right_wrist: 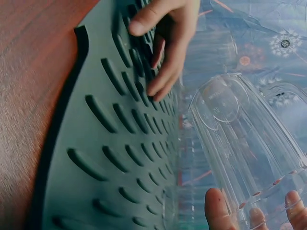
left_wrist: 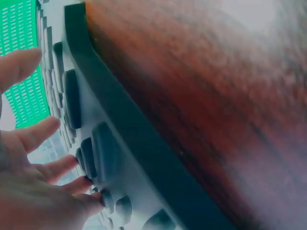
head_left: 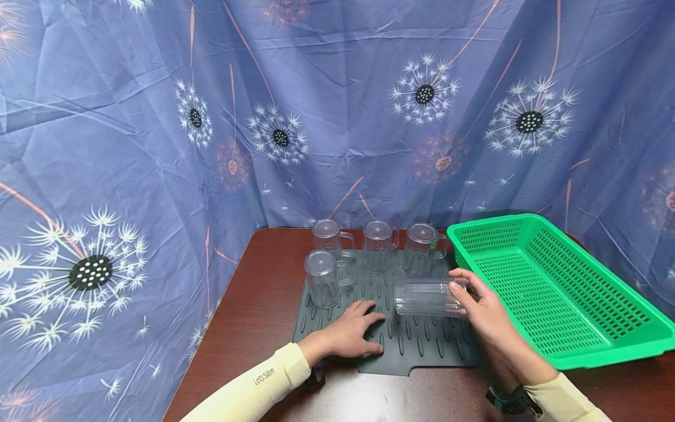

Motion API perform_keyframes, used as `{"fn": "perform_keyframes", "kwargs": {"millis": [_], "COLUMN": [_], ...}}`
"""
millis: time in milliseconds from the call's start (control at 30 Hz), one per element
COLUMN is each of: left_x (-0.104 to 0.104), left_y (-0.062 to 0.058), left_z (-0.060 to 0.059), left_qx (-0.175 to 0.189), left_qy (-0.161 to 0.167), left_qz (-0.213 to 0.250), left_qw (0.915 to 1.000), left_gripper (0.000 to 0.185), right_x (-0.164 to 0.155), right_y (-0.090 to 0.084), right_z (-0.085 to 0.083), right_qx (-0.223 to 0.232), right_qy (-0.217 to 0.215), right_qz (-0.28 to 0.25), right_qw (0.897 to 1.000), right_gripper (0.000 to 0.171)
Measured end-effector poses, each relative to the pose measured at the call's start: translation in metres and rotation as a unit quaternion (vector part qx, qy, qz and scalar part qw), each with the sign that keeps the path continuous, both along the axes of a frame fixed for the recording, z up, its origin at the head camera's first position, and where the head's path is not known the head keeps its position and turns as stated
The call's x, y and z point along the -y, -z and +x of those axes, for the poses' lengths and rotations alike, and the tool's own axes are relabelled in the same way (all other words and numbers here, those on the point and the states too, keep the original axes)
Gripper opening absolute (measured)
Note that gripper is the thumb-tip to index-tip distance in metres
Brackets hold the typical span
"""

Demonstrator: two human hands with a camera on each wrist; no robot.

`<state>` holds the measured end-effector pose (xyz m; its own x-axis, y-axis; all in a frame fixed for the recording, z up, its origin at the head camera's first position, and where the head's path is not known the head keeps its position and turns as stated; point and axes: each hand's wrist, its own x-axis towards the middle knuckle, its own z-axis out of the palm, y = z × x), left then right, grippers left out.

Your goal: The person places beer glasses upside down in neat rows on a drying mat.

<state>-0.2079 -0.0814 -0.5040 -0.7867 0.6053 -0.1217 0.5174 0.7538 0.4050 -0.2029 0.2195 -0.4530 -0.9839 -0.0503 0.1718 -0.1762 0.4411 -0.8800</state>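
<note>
Centre frame, on the ribbed drying mat (head_left: 416, 346): right hand (head_left: 487, 310) clasps a clear mug (head_left: 427, 298) sideways above it; left hand (head_left: 353, 334), fingers flat, pins the mat to the desk (head_left: 253, 316), likely against sliding.

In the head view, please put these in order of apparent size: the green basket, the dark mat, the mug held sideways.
1. green basket, though it may be nearer the camera
2. dark mat
3. sideways mug, held by the right hand
</note>
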Motion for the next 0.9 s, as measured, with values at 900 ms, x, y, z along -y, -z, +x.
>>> {"fn": "perform_keyframes", "kwargs": {"millis": [900], "left_x": [-0.009], "left_y": [-0.013], "left_z": [-0.006], "left_qx": [0.061], "left_qy": [-0.089], "left_qz": [0.229], "left_qw": [0.9673], "left_gripper": [0.086], "right_x": [0.021], "right_y": [0.029], "right_z": [0.0], "right_qx": [0.145], "right_qy": [-0.035], "right_qz": [-0.126], "right_qw": [0.981], "right_gripper": [0.051]}}
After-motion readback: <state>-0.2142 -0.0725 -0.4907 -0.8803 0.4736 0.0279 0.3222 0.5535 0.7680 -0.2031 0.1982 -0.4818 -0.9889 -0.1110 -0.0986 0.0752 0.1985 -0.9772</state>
